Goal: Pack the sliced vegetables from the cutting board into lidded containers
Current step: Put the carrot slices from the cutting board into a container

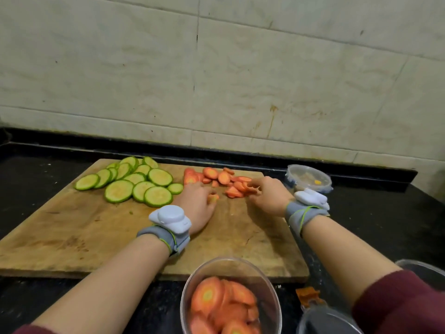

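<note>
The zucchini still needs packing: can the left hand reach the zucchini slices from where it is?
Probably yes. The left hand rests on the cutting board just right of the zucchini slices, nothing between them, though it seems to hold a carrot slice.

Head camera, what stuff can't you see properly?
- Left hand: its back hides the fingertips among the carrot slices; grip unclear.
- Right hand: fingertips blurred over the slices; grip unclear.
- Bowl: blurred, cut off by the bottom edge.
- Small tub: the wristband covers its front; contents too blurry.
- Lid: blurred, cut off by the bottom edge.
</note>
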